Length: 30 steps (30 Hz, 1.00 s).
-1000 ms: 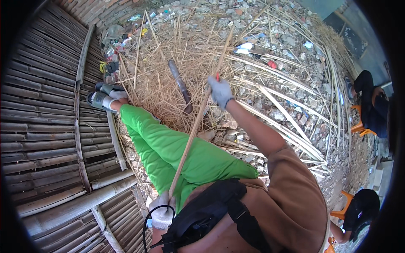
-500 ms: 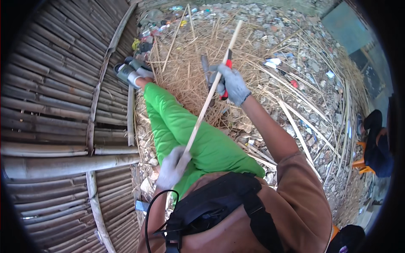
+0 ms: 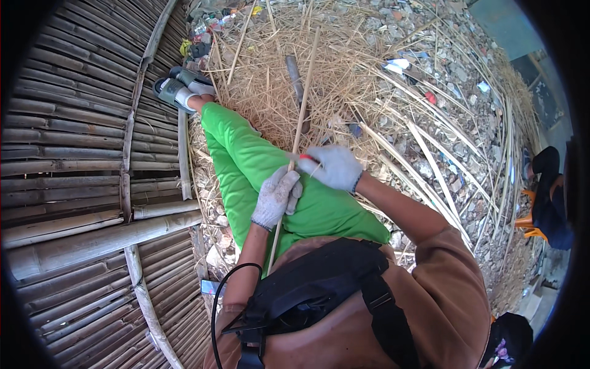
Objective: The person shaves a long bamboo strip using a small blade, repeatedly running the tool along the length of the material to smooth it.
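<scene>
A long, thin bamboo strip point(image 3: 305, 101) runs from near my waist out over the straw, above my green trousers. My left hand point(image 3: 275, 195), in a pale knit glove, is closed around the strip over my lap. Just beyond it, my gloved right hand point(image 3: 335, 167) grips a knife point(image 3: 305, 158), mostly hidden in the fist. Only a bit of red and the short blade show, and the blade lies across the strip. A thin sliver stands out by the right fingers.
A dark, long-bladed tool point(image 3: 295, 77) lies on the straw point(image 3: 264, 80) past my knees. Split bamboo strips point(image 3: 433, 172) lie over rubble on the right. A slatted bamboo wall point(image 3: 67, 141) rises at left. Another person point(image 3: 550, 203) sits by an orange stool point(image 3: 530, 221) at far right.
My right hand has come back toward my lap with the knife, turning its blade onto the strip. My left hand has shifted forward and right along the strip, which now stands more upright.
</scene>
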Available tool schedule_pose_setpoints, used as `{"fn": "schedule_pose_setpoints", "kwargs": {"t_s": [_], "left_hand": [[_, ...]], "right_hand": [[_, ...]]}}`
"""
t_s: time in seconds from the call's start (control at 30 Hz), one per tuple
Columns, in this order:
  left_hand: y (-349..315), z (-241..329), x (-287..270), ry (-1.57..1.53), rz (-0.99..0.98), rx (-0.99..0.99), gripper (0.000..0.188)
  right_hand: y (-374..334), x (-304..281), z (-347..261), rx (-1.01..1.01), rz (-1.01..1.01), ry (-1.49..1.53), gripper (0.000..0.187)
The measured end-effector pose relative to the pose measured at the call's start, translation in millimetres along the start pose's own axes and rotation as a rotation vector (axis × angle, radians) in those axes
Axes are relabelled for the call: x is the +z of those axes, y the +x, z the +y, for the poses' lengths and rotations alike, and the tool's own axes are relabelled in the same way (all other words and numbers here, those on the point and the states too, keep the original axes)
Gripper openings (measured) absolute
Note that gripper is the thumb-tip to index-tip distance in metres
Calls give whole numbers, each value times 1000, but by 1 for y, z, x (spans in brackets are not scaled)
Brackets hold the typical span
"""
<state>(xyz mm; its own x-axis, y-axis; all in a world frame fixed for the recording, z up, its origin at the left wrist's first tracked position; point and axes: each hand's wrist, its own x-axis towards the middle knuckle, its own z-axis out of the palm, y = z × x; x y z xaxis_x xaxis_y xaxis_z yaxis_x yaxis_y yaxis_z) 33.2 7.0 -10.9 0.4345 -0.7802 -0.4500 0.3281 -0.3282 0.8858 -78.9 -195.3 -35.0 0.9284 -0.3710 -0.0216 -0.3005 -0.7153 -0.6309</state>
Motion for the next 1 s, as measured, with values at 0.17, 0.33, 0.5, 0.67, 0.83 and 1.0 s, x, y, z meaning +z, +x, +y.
{"fn": "schedule_pose_setpoints", "kwargs": {"t_s": [0.17,0.33,0.5,0.67,0.83,1.0], "left_hand": [[-15,5,-12,52,-58,33,46],[-27,-5,-13,18,-213,21,52],[-33,-25,-16,-183,-259,-66,51],[-35,-7,-16,-63,-284,-111,44],[-29,3,12,472,8,310,40],[-17,8,16,610,36,339,42]], "right_hand": [[57,-41,40,271,181,17,61],[74,-53,118,464,488,540,72],[46,-44,55,425,269,1247,52],[46,-35,35,326,374,1420,36],[44,-48,20,304,340,1330,32],[30,-46,0,304,222,1247,33]]}}
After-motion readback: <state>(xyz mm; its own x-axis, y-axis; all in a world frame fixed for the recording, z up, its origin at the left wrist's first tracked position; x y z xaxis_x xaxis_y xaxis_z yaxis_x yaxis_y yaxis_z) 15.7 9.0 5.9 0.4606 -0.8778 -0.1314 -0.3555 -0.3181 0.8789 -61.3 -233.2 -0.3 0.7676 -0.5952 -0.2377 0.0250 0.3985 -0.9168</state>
